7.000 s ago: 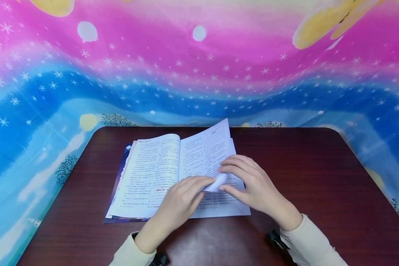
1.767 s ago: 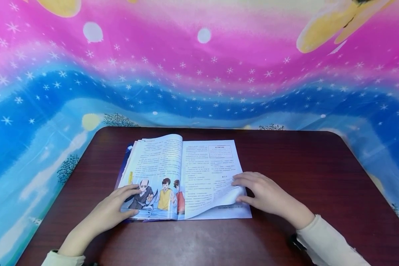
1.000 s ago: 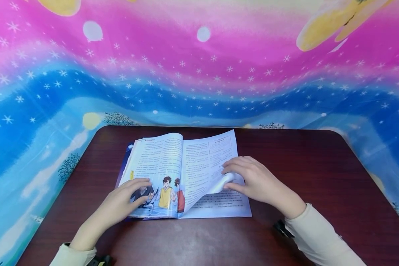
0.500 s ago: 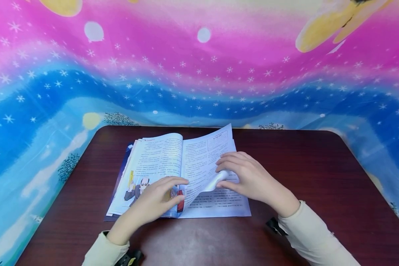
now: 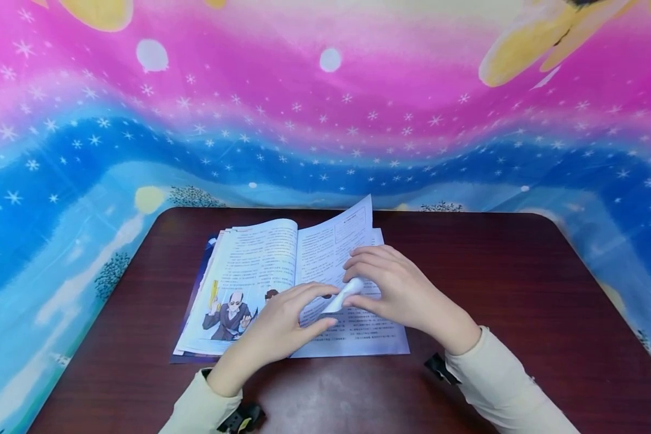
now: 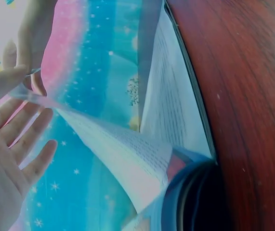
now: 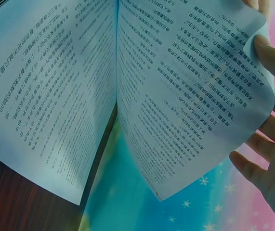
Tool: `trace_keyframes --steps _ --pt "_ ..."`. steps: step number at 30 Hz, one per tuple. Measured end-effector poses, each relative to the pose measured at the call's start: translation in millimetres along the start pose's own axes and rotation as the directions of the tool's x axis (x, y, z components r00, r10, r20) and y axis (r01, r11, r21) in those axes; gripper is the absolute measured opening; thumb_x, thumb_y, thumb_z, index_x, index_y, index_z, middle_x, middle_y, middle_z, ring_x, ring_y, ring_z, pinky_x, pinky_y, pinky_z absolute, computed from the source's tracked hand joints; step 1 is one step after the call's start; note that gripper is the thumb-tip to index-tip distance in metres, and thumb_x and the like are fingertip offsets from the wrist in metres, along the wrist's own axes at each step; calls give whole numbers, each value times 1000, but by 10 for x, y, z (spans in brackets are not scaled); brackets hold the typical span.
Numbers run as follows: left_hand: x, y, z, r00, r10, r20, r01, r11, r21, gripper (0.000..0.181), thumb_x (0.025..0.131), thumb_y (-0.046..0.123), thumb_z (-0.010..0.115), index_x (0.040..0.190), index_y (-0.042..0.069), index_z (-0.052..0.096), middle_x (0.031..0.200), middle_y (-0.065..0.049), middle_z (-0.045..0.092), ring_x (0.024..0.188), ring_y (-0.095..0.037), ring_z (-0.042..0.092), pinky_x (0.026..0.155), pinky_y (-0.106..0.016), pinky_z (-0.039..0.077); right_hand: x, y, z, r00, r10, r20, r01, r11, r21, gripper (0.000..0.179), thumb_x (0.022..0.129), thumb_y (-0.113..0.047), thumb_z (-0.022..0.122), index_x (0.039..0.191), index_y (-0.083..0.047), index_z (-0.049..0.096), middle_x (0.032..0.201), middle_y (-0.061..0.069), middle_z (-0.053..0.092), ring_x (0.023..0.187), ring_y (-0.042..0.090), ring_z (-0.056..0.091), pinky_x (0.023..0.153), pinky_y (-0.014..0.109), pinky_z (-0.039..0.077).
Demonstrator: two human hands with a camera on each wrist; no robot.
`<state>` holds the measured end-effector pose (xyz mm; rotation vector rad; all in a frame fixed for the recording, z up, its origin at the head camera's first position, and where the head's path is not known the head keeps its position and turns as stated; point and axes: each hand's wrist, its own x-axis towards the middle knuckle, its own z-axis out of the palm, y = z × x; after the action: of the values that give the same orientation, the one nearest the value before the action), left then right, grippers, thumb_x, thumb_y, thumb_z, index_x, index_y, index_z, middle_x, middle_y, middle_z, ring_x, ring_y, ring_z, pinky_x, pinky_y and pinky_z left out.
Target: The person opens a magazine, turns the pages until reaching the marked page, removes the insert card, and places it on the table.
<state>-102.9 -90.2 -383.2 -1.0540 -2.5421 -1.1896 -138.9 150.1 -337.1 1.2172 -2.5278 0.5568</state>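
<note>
An open magazine (image 5: 239, 253) lies on the table, dense with printed text, with a cartoon of a man in dark glasses on its left side. My right hand (image 5: 396, 289) pinches the lifted right-hand page (image 5: 331, 235) by its outer edge, thumb below and fingers above; the page curls there and its far corner stands up. In the right wrist view the thumb presses on the printed face of that page (image 7: 190, 96). My left hand (image 5: 282, 319) reaches across the lower middle of the magazine, fingers extended and thumb apart, fingertips right at the curled edge. It hides part of the cartoon.
The magazine rests on a dark reddish-brown table (image 5: 499, 271) with rounded far corners. Behind it hangs a pink and blue cloth (image 5: 282, 132) with snowflakes. Dark bands with small devices (image 5: 241, 417) sit at both wrists, by the pale sleeves.
The right hand has lifted the right-hand page and drawn it leftward, uncovering more text beneath. The left hand has moved right from the cartoon page to the lifted page's edge.
</note>
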Motion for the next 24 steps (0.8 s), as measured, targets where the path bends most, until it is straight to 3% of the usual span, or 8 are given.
trace_keyframes --steps 5,16,20,24 --pt "27 29 13 999 30 -41 -29 999 26 38 95 19 70 131 18 61 128 6 63 119 -12 59 96 -34 51 -7 -13 -1 1000 8 8 -8 1000 -3 40 80 -45 81 105 -15 73 117 1 68 124 20 54 109 43 38" --pt "-9 4 16 997 7 -82 1 996 93 42 97 8 64 137 18 58 132 1 63 120 -17 60 93 -38 53 -70 -27 -75 999 48 -9 -47 995 83 56 83 -44 79 129 -15 65 136 2 58 131 21 48 109 50 36" --pt "-35 -24 13 994 -13 -104 26 992 121 45 95 11 68 138 19 58 130 0 64 90 -10 65 72 -27 55 -122 -15 -115 997 76 -22 -73 993 92 63 82 -40 81 137 -15 59 144 3 53 134 24 46 110 53 35" --pt "-88 -70 -9 991 -29 -132 47 990 135 49 94 13 70 140 18 55 127 -2 65 88 -11 65 69 -28 55 -183 13 -137 995 97 -28 -94 992 89 65 83 -39 80 139 -14 57 145 3 51 134 25 45 109 53 35"
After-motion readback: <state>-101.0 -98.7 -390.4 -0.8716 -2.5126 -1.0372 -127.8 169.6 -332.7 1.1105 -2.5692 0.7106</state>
